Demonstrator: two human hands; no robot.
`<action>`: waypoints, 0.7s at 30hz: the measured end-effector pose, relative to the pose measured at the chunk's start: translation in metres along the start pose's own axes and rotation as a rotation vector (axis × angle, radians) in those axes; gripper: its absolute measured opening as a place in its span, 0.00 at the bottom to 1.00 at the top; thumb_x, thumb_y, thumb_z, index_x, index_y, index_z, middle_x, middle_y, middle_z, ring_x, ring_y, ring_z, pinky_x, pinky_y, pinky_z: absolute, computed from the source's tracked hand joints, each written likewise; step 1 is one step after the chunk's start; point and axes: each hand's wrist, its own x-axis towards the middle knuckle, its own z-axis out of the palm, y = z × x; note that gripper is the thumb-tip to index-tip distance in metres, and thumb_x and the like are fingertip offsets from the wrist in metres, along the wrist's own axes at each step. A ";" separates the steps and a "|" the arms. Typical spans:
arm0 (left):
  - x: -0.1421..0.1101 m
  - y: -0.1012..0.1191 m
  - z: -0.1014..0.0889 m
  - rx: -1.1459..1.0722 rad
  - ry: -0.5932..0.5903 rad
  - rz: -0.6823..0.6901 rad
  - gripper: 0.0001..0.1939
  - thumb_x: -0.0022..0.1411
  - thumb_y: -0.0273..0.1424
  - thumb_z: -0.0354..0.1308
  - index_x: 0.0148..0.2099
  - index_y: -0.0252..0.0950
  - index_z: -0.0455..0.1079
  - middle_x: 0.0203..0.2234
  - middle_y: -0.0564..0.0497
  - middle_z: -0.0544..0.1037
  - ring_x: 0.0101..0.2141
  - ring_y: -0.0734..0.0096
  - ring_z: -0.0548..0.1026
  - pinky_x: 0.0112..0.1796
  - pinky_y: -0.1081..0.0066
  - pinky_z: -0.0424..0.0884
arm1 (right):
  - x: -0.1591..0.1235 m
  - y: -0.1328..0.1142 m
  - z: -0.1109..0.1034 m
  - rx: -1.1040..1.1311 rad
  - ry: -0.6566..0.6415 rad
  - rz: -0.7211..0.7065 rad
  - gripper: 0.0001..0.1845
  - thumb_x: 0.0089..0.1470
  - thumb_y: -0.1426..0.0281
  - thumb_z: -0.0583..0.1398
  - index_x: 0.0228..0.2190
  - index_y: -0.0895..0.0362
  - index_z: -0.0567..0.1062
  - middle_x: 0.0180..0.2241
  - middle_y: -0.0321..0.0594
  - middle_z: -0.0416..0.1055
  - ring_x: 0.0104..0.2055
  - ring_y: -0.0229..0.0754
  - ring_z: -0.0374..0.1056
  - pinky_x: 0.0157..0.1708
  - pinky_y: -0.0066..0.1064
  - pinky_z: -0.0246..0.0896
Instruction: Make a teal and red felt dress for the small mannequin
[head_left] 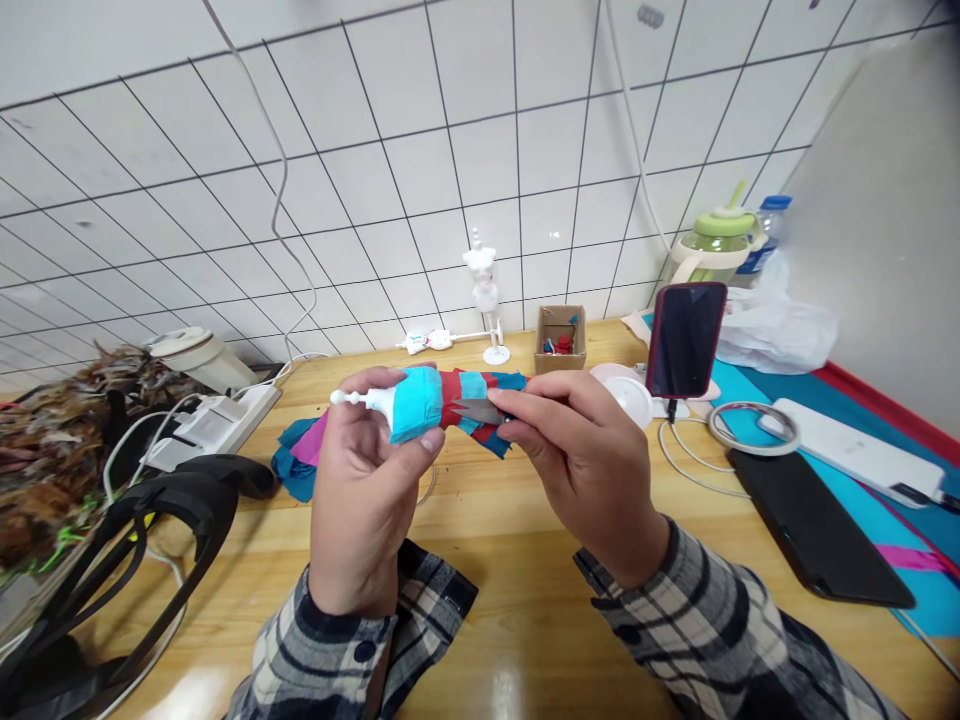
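Note:
My left hand (375,450) is wrapped round a small white mannequin (380,400) that lies sideways, its knobbed neck end pointing left. Light blue paper (417,403) covers its torso, with red (451,385) and darker blue strips (512,382) further right. In my right hand (585,450) is a pair of small scissors (480,410), their grey pointed blades slightly apart against the red and blue strips. My right fingers hide the handles.
Behind my hands stand a white mannequin on a stand (484,280) and a small cardboard box (560,345) with red scraps. A phone (686,340) stands upright at right, near a black tablet-like slab (817,525). Black headgear (172,560), a power strip (217,430) and coloured paper (296,462) are left.

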 end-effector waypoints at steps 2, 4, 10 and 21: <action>0.000 0.001 0.001 -0.001 -0.001 -0.002 0.23 0.49 0.24 0.68 0.46 0.44 0.67 0.45 0.50 0.74 0.40 0.68 0.74 0.39 0.69 0.74 | 0.000 0.001 0.000 0.015 0.004 0.000 0.10 0.60 0.68 0.59 0.41 0.55 0.79 0.36 0.41 0.72 0.40 0.39 0.69 0.39 0.33 0.66; 0.000 0.001 0.001 0.000 0.004 -0.003 0.23 0.49 0.24 0.68 0.46 0.45 0.67 0.45 0.51 0.75 0.40 0.68 0.74 0.39 0.69 0.74 | 0.000 0.001 0.000 0.023 0.007 0.007 0.10 0.60 0.69 0.59 0.41 0.55 0.79 0.36 0.40 0.72 0.40 0.39 0.69 0.39 0.33 0.66; 0.000 0.001 0.000 0.007 0.000 -0.008 0.23 0.49 0.23 0.67 0.46 0.44 0.67 0.42 0.51 0.75 0.38 0.70 0.74 0.38 0.70 0.74 | 0.000 0.000 -0.001 0.008 -0.001 0.007 0.10 0.59 0.69 0.59 0.41 0.57 0.79 0.36 0.41 0.72 0.40 0.39 0.68 0.39 0.32 0.66; 0.002 -0.002 0.001 -0.035 -0.008 -0.024 0.23 0.49 0.23 0.67 0.46 0.42 0.66 0.43 0.51 0.75 0.39 0.72 0.74 0.41 0.71 0.74 | -0.001 -0.001 -0.001 -0.034 0.032 0.024 0.09 0.59 0.70 0.59 0.40 0.56 0.79 0.35 0.40 0.72 0.39 0.38 0.68 0.40 0.31 0.66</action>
